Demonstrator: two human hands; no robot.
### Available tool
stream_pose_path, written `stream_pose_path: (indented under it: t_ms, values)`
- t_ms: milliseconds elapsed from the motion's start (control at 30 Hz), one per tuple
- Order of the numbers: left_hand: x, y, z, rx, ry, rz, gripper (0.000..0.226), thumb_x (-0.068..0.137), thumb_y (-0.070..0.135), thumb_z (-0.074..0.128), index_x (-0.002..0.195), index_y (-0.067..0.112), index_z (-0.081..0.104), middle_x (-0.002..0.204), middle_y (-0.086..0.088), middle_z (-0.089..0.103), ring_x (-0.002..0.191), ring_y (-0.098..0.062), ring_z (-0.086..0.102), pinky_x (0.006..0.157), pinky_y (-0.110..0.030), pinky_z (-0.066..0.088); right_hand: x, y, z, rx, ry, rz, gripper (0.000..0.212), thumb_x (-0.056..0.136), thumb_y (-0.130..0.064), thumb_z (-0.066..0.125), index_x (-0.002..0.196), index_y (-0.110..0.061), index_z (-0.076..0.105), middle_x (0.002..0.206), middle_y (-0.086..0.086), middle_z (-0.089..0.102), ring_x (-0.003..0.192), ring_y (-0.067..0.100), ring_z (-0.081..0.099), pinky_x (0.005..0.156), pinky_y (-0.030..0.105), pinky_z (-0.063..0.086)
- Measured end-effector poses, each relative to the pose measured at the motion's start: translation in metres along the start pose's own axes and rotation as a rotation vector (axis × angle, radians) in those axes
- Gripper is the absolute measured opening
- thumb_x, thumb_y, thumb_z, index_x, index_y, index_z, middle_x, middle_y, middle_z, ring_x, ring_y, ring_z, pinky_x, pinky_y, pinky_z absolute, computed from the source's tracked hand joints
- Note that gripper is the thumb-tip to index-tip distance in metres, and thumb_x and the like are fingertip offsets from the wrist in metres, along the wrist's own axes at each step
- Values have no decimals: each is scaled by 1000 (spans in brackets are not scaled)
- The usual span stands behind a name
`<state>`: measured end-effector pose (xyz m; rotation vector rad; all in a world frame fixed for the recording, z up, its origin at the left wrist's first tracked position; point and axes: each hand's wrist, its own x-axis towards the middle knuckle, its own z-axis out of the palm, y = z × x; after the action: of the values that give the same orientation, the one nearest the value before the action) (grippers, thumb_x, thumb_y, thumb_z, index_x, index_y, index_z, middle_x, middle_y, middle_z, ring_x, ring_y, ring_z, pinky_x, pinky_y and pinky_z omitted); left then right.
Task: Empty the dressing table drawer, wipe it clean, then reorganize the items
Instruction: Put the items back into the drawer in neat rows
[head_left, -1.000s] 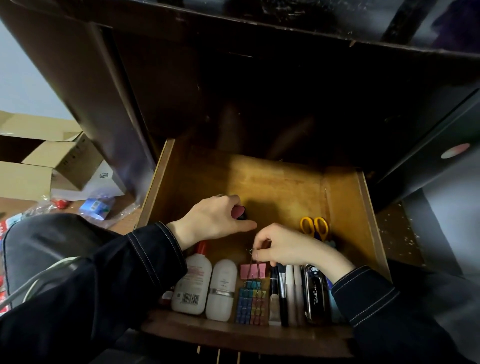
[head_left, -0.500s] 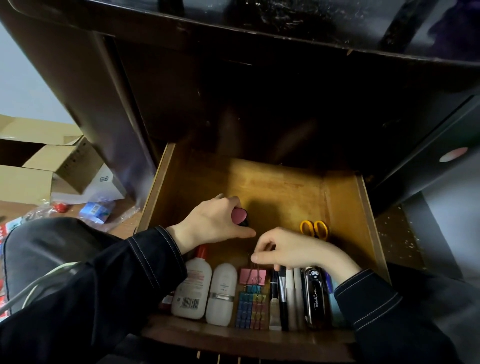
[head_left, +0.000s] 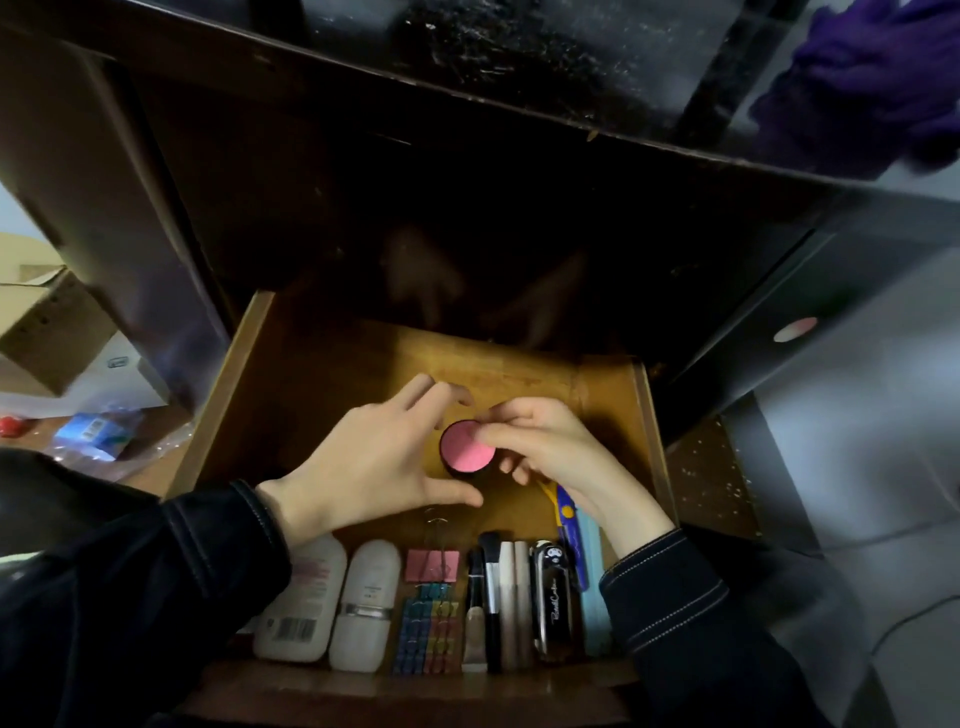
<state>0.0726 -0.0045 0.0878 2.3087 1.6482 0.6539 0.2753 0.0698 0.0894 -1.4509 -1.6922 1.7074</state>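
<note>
**Operator Clothing**

Your left sleeve (head_left: 156, 587) and right sleeve (head_left: 691, 613) are black. Each cuff carries double rows of pale contrast stitching; a stitched seam runs along the left forearm. Your left hand (head_left: 363, 462) and right hand (head_left: 550, 447) are bare.

Dim light; cardboard box (head_left: 47, 322) at left

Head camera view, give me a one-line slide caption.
Right hand pinches a round pink compact in the open wooden drawer, left hand open beside it, white bottles and brushes lined along the front.
</note>
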Motion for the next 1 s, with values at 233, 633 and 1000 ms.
stream_pose_path:
  t_ms: [233,633,1000]
  values:
    - [0,-16,6,-3,-54,-87,55,81,69,55,122,31,53,91,15,46,63,-7,52,58,-20,45,5,28,-28,-743,167,57,15,83,-39,75,90,-30,65,91,-12,64,88,9,62,80,36,56]
    - [0,-18,9,-67,-133,-57,37,87,62,56,109,32,58,89,14,51,74,-7,57,65,-28,52,-1,27,-24,-936,80,176,14,86,-27,72,98,-22,67,100,-4,68,92,18,65,84,40,57]
    - [0,-19,10,-80,-127,-34,30,90,58,56,107,33,58,87,14,51,74,-8,58,66,-32,54,-3,26,-23,-1077,99,206,7,89,-20,67,96,-18,64,91,2,69,86,23,67,83,42,58]
